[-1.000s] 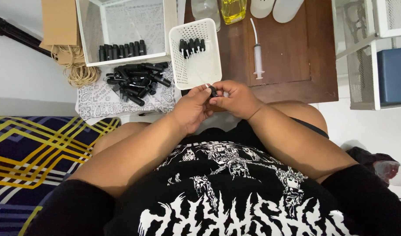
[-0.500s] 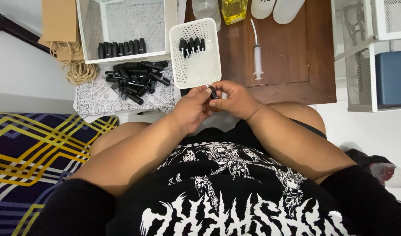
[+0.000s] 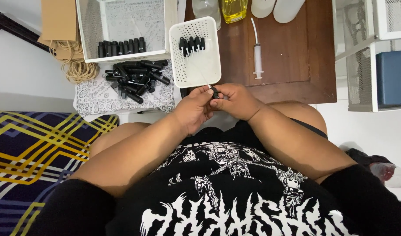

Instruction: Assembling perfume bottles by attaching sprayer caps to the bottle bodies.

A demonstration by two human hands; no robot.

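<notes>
My left hand [image 3: 192,107] and my right hand [image 3: 235,99] meet above my lap, fingertips pinched together on one small black bottle piece [image 3: 215,92] with a thin white tube sticking up from it. Just beyond the hands stands a white perforated basket [image 3: 196,70] with a row of black capped pieces [image 3: 191,44] at its far end. A loose heap of small black bottles [image 3: 135,78] lies on a patterned cloth [image 3: 97,98] to the left.
A white wire bin [image 3: 121,26] behind the heap holds a row of black bottles [image 3: 121,46]. On the brown wooden table [image 3: 292,57] lie a plastic syringe [image 3: 258,54] and a bottle of yellow liquid [image 3: 233,9]. Rubber bands [image 3: 78,70] and a patterned mat [image 3: 30,153] lie left.
Both hands stay together on the small black piece, with only slight finger movement. Nothing else has shifted.
</notes>
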